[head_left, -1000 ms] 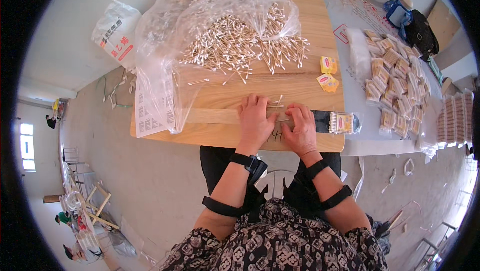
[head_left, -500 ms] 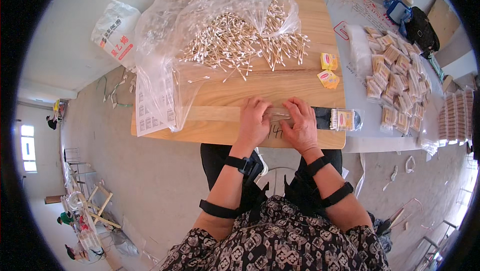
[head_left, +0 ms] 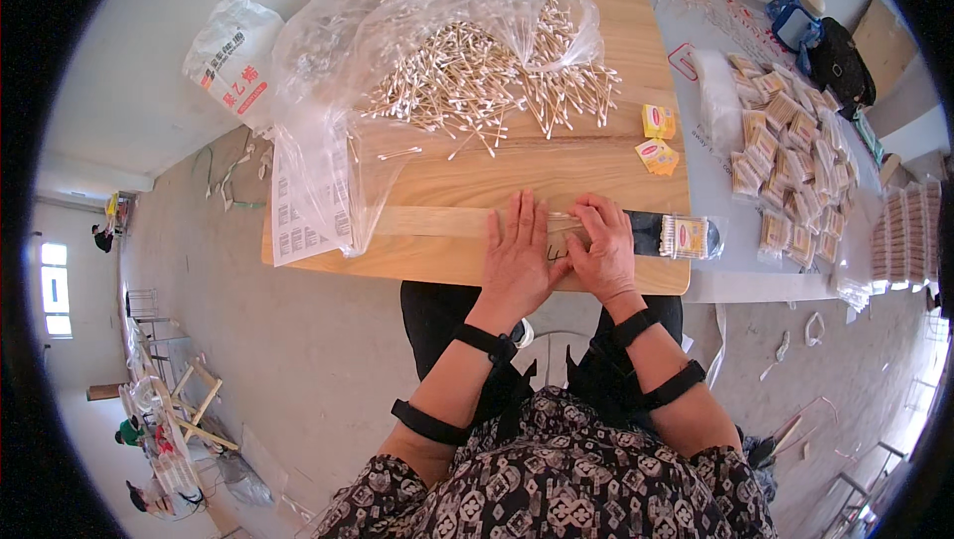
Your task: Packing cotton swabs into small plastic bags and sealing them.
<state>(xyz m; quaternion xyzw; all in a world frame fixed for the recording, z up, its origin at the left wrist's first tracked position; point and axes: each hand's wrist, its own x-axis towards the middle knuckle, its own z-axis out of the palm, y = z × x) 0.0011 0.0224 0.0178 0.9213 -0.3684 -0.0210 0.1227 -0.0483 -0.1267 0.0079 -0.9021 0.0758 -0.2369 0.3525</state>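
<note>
My left hand (head_left: 519, 251) lies flat on the front of the wooden table (head_left: 467, 178), fingers stretched out over a pale strip (head_left: 427, 222). Beside it my right hand (head_left: 604, 249) has bent fingers, its tips down on something thin and clear, like plastic film (head_left: 560, 225), mostly hidden between the hands. Just right of that hand, a clear packet of cotton swabs with a yellow label (head_left: 685, 237) rests at the end of a dark strip (head_left: 644, 232). Two small piles of yellow cards (head_left: 656, 156) lie farther back, near the table's right edge.
A large clear bag (head_left: 328, 52) spills loose cotton swabs (head_left: 467, 72) across the back of the table. A printed sheet (head_left: 303, 206) lies under its left side. To the right, many filled swab packets (head_left: 790, 156) are heaped on a grey surface, with stacked packets (head_left: 906, 231) beyond.
My left hand has straightened its curled fingers and laid them flat, moving slightly right. My right hand stays nearly in place, fingers still bent.
</note>
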